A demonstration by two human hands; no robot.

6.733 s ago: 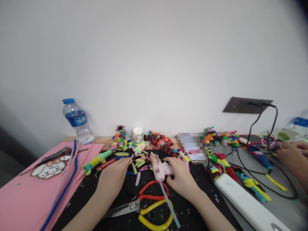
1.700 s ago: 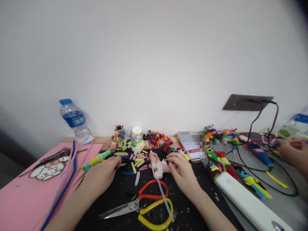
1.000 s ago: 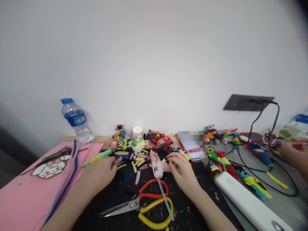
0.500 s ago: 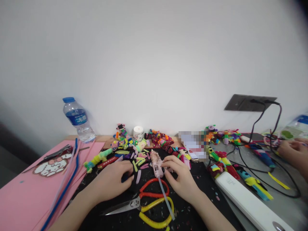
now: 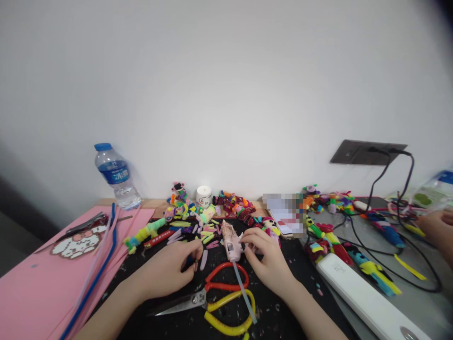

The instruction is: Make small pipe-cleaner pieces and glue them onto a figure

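My left hand (image 5: 173, 267) is low over the black mat (image 5: 138, 302), its fingers curled and the tips close together. Whatever they pinch, if anything, is too small to make out. Bent fingers of my right hand (image 5: 267, 257) close around a small dark spot at the right side of a pink hot glue gun (image 5: 231, 250); I cannot tell what it is. A clear glue stick (image 5: 244, 293) sticks out of the gun's back end and lies across scissors (image 5: 230, 283) with one red and one yellow handle. Cut pipe cleaner pieces (image 5: 207, 233) lie between my hands.
Pipe cleaner figures (image 5: 179, 208) line the back, near a white cup (image 5: 204, 197). At left are pink sheets (image 5: 28, 293) and a water bottle (image 5: 116, 174). A phone (image 5: 286, 217), a white device (image 5: 368, 293) and black cables (image 5: 371, 250) lie right. Another person's hand (image 5: 437, 231) is far right.
My left fingers have risen and drawn together slightly. The right fingertips have shifted a little, and a dark spot shows between them. The other person's hand has moved right.
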